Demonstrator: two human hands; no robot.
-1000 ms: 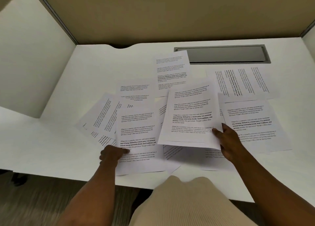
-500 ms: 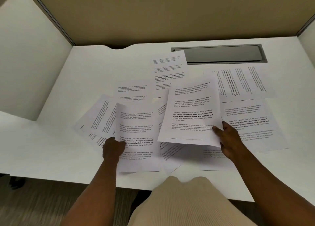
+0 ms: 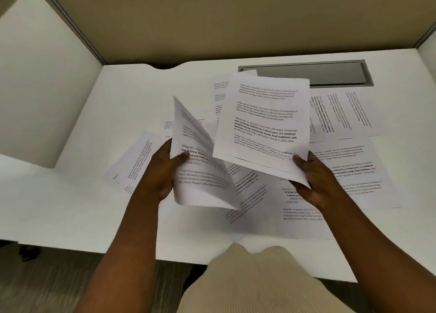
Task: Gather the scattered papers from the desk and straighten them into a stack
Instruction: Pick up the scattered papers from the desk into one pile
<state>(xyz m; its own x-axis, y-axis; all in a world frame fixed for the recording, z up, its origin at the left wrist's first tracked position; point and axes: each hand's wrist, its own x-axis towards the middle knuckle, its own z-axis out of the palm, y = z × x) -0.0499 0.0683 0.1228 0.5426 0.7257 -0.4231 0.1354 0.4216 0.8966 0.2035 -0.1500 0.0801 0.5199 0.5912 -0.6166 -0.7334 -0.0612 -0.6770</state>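
Observation:
Printed white papers lie scattered over the white desk (image 3: 70, 206). My left hand (image 3: 160, 173) grips the left edge of one sheet (image 3: 200, 178), which is lifted off the desk and tilted steeply, its right part blurred. My right hand (image 3: 313, 180) pinches the lower right corner of a small held stack (image 3: 262, 124), raised above the desk, thumb on top. More sheets stay flat: one at the far right turned sideways (image 3: 339, 114), one to the right (image 3: 354, 166), one at the left (image 3: 134, 161), and several below my hands (image 3: 271, 209).
A grey metal cable tray (image 3: 304, 73) is set into the desk at the back. Beige partition walls (image 3: 212, 18) close the desk at the back and a white panel (image 3: 42, 84) at the left. My beige-clothed lap (image 3: 250, 279) is at the desk's front edge.
My left hand has lifted a sheet off the desk and tilted it up toward the right hand's stack. My right hand has raised its stack higher.

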